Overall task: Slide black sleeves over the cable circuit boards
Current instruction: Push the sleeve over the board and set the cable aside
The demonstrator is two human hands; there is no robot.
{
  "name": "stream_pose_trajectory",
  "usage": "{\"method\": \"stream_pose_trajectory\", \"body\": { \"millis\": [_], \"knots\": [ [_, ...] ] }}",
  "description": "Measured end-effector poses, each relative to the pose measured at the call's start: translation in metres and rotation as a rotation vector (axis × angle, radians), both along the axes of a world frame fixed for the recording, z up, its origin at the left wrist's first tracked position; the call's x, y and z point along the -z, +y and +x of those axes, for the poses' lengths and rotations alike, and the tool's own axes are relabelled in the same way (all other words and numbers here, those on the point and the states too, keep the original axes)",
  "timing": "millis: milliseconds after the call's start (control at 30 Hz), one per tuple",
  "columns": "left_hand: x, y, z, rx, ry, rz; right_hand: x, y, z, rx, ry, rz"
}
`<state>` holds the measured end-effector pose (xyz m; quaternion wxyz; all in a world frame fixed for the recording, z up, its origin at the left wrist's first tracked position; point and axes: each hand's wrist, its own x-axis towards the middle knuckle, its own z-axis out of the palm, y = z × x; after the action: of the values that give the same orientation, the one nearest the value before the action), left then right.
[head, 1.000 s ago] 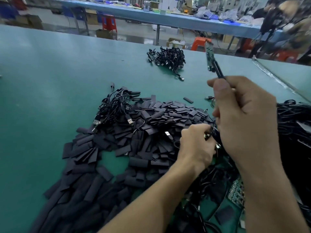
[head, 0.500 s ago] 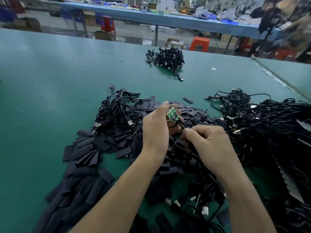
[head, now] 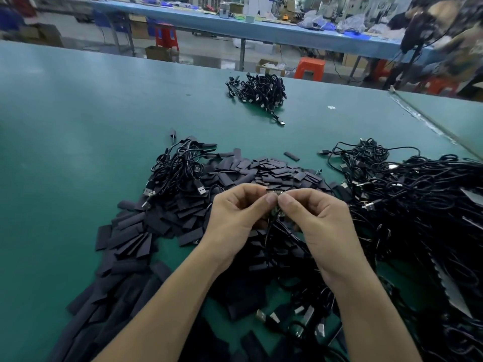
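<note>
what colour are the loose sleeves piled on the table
Black. The sleeves show best in the head view.

Only one view, worn on the person's head. Looks forward and down over the wide flat green table top (head: 78,152). Very near to the bare left hand (head: 235,218) and bare right hand (head: 318,220), low in the middle, both pinching a small green circuit board (head: 275,212) — forearms at the bottom edge. Far away at the top, small and blurry: a long blue workbench (head: 261,30) and an orange plastic stool (head: 309,67).
</note>
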<state>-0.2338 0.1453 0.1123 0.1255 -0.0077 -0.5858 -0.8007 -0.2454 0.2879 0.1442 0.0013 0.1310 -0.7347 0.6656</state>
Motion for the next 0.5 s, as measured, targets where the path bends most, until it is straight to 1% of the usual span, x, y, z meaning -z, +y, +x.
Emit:
{"method": "stream_pose_trajectory", "body": {
  "millis": [100,167,267,367,500],
  "knots": [
    [0.003,-0.002,0.002,0.088,-0.048,0.11,0.006,-0.004,0.0,-0.064,-0.078,-0.016],
    [0.004,-0.003,0.002,0.149,-0.099,0.206,0.01,-0.007,0.0,-0.098,-0.148,-0.077],
    [0.003,-0.004,0.003,0.174,-0.143,0.269,0.014,-0.012,0.0,-0.144,-0.283,-0.249],
    [0.001,-0.001,0.003,0.164,-0.127,0.347,0.012,-0.018,0.0,-0.176,-0.429,-0.476],
    [-0.006,0.002,0.002,0.14,-0.109,0.446,0.008,-0.019,0.001,-0.154,-0.488,-0.686]
  ]
}}
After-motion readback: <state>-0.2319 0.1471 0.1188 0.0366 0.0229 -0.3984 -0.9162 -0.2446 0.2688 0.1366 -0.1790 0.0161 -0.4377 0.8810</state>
